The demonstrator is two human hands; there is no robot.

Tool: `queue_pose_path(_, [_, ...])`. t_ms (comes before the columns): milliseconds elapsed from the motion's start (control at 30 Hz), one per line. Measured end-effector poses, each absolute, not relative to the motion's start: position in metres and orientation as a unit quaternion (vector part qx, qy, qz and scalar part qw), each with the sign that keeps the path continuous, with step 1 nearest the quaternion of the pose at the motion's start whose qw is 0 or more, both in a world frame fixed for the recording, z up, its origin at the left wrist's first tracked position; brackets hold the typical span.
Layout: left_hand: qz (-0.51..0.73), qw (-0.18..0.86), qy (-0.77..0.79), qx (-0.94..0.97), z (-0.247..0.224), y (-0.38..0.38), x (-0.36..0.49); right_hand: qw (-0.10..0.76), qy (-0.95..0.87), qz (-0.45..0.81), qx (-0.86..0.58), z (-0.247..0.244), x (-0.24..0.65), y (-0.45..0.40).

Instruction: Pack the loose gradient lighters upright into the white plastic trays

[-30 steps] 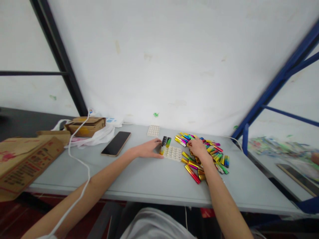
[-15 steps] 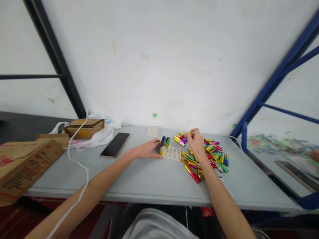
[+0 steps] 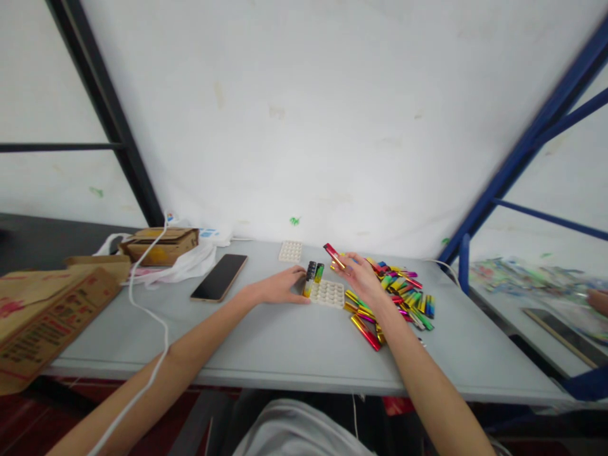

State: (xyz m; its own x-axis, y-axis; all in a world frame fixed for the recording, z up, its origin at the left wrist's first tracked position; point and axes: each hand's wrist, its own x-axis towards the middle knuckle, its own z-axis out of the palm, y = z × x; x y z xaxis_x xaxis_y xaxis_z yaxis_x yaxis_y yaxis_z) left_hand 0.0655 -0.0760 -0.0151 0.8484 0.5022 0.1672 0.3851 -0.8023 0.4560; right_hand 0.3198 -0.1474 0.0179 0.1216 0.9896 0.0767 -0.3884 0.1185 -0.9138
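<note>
A white tray with rows of round holes (image 3: 331, 295) lies on the table, with a short row of shiny tubes (image 3: 311, 278) standing at its left end. They have dark tops and yellow or green bodies and look like lighters. My left hand (image 3: 281, 287) braces that end, thumb at the front and fingers at the back, curled around the tray's edge. Above the tray's back right corner, my right hand (image 3: 360, 277) pinches a shiny red and gold lighter-like tube (image 3: 334, 254), tilted with its dark end up and left. Under and beside this hand lies a pile of similar metallic tubes (image 3: 411, 294).
A second white holed tray (image 3: 290, 251) lies near the wall. Left of my arm are a phone (image 3: 220, 277), a white plastic bag (image 3: 192, 266) and cardboard boxes (image 3: 61, 310). A white cable (image 3: 159, 316) crosses over my left forearm. At far right, another person's hand (image 3: 598, 300) shows.
My right hand has lifted the red and gold tube from the back of the pile and moved it left, toward the tray. My left hand stays where it was.
</note>
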Motion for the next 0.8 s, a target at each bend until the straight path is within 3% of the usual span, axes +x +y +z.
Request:
queue_pose_path(267, [0.14,0.206,0.241,0.938,-0.016,-0.076,0.066,0.59,-0.398,0.583,-0.393,0.015,0.313,-0.149])
queue_pose_path(667, [0.142,0.213,0.239,0.937,-0.015,-0.078,0.065,0.533,-0.532,0.513,-0.412,0.009,0.3,-0.154])
queue_pose_path(800, [0.15,0.212,0.239,0.936,-0.016,-0.077,0.065,0.505,-0.521,0.547,-0.417,0.005,0.298,-0.152])
